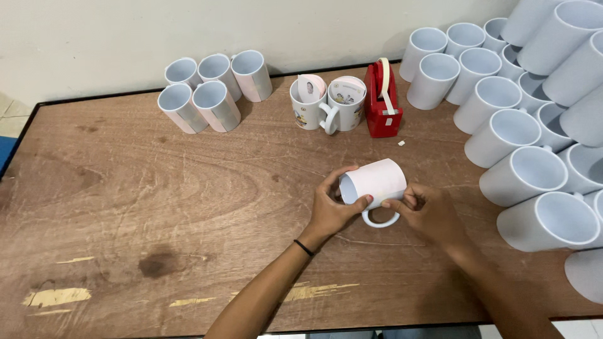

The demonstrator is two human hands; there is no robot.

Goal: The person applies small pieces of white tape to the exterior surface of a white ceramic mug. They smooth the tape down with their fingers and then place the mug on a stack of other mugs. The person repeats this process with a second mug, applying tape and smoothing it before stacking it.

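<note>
Brown wooden table (125, 188), scuffed, with pale patches near the front edge. Far left at the back: five white mugs wrapped in paper sheets (213, 91), clustered by the wall. Further right, two printed mugs (330, 103) stood touching, one with a slip of paper tucked inside. Just beside them, a red tape dispenser (382, 103), with a strip of pale tape running over its top.

Centre front: a white mug (375, 187) lay on its side, handle pointing toward the person, a pale sheet wrapped round its body. Left hand (333, 204) gripped the open mouth end, thumb pressed on the sheet near the handle. Right hand (427, 210) was curled, fingertips pinching at the sheet's edge beside the handle; whether a bit of tape sat under them could not be told.

Step judged: fixing the wrap's seam at the handle. Next move would call for keeping the sheet taut and its edges aligned while pressing down.

Right side: a crowd of plain white mugs (521, 169), packed close together.
</note>
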